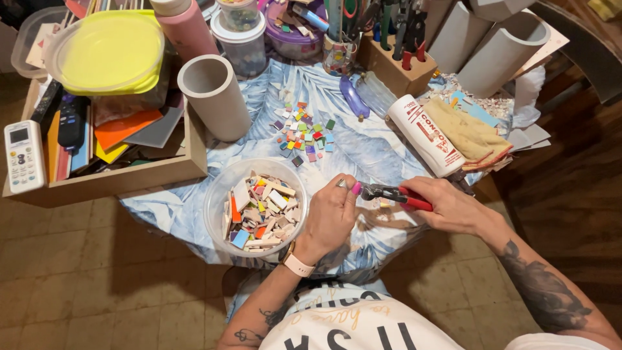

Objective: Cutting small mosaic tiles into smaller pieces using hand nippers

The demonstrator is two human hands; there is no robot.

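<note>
The left hand (330,217) pinches what looks like a small tile chip at the tip of the red-handled nippers (392,194), which the right hand (447,206) grips closed-fisted, beside a clear bowl (217,194) of tile pieces, loose mosaic tiles (301,133) beyond.

A small table (194,207) in a pale blue leaf-print cloth stands on a brown tiled floor (97,285).

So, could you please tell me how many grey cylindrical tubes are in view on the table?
3. One grey tube stands upright beside the wooden tray, left of the scattered tile pieces. Two more lean at the back right, behind the tool block. Others may be hidden.
</note>
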